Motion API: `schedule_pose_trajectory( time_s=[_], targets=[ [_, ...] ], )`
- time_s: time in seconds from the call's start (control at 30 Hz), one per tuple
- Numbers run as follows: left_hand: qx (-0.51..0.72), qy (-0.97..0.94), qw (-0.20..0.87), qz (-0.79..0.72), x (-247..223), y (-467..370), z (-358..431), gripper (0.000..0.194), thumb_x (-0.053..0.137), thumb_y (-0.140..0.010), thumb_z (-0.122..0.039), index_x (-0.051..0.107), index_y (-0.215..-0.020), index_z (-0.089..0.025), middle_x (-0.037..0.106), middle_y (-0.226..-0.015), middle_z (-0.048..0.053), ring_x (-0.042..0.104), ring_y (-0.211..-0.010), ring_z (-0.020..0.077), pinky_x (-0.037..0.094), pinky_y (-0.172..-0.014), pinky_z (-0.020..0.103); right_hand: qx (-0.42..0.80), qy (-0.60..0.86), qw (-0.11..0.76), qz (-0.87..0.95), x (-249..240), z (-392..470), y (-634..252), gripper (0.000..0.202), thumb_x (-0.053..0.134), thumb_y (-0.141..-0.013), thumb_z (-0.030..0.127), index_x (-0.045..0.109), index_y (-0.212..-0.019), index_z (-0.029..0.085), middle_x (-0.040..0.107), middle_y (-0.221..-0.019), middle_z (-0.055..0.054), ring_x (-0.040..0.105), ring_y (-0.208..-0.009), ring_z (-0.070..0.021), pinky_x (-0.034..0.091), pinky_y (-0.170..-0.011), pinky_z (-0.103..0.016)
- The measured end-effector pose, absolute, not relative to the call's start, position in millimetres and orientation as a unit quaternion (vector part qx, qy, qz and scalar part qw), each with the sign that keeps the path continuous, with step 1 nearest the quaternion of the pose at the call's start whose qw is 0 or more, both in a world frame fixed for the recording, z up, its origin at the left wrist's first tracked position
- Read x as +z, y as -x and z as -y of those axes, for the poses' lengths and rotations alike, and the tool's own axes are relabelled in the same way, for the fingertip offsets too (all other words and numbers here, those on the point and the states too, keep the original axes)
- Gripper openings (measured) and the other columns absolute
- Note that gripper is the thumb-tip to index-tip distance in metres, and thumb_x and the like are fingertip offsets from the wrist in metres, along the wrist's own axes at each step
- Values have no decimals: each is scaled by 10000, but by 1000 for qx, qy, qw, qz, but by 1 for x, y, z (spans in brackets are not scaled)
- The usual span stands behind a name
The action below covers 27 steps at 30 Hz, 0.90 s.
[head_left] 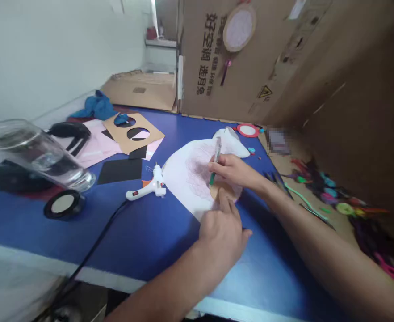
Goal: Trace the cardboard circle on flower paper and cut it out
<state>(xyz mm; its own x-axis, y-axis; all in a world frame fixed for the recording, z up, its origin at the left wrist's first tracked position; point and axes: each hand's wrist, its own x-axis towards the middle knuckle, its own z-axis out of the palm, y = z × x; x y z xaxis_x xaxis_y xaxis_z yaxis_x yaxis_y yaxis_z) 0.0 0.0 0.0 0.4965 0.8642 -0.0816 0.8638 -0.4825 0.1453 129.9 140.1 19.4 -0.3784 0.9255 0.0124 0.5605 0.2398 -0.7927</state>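
Note:
A pen (217, 156) with a clear barrel and a green lower end stands nearly upright in my right hand (228, 170), its fingers closed round it. The tip is at the edge of a tan cardboard disc (219, 190). My left hand (220, 228) presses down on this disc with an outstretched index finger, thumb spread to the side; the other fingers are partly hidden. Under the disc lies a white fuzzy sheet (180, 167) with a pinkish middle. Its far end bears a smaller white piece (230, 138).
Left of the sheet lies a white glue gun (146, 185) with a black cord. Black card (119, 171), cut cardboard (150, 129), a glass (46, 156) and a black-rimmed round object (63, 205) are farther left. Cardboard walls (247, 80) stand behind; craft bits (329, 188) lie right.

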Motion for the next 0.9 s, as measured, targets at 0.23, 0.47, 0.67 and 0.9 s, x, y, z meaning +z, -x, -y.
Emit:
schedule_pose_trajectory(
  time_s=[0.23, 0.47, 0.67, 0.9],
  targets=[
    [-3, -860, 92, -502, 2, 0, -1, 928, 643, -1016, -687, 486, -1671, -50, 343, -1773, 323, 819, -1014, 310, 671, -752, 371, 364, 505, 259, 738, 25, -141, -132, 435, 591, -972, 591, 590, -754, 214, 459, -616, 51, 397, -574, -130, 278, -553, -287],
    [-13, -855, 112, -506, 6, 0, -2, 897, 651, -1016, -672, 480, -1689, -104, 309, -1796, 311, 814, -1055, 326, 668, -796, 390, 388, 478, 258, 745, 30, -133, -128, 456, 593, -993, 591, 567, -733, 218, 490, -638, 47, 398, -575, -118, 315, -565, -275],
    [-21, -856, 117, -503, 7, 1, -3, 907, 636, -1028, -666, 455, -1698, -83, 293, -1800, 315, 813, -1047, 324, 665, -800, 397, 384, 475, 258, 749, 27, -134, -128, 466, 599, -997, 584, 559, -716, 215, 487, -630, 45, 398, -581, -118, 296, -556, -269],
    [-12, -858, 111, -502, 6, 2, -2, 930, 635, -1024, -676, 455, -1689, -51, 284, -1797, 327, 814, -1061, 329, 669, -811, 393, 386, 478, 259, 745, 26, -135, -129, 458, 573, -998, 583, 548, -717, 221, 461, -618, 56, 370, -559, -112, 290, -540, -270]
  ],
)
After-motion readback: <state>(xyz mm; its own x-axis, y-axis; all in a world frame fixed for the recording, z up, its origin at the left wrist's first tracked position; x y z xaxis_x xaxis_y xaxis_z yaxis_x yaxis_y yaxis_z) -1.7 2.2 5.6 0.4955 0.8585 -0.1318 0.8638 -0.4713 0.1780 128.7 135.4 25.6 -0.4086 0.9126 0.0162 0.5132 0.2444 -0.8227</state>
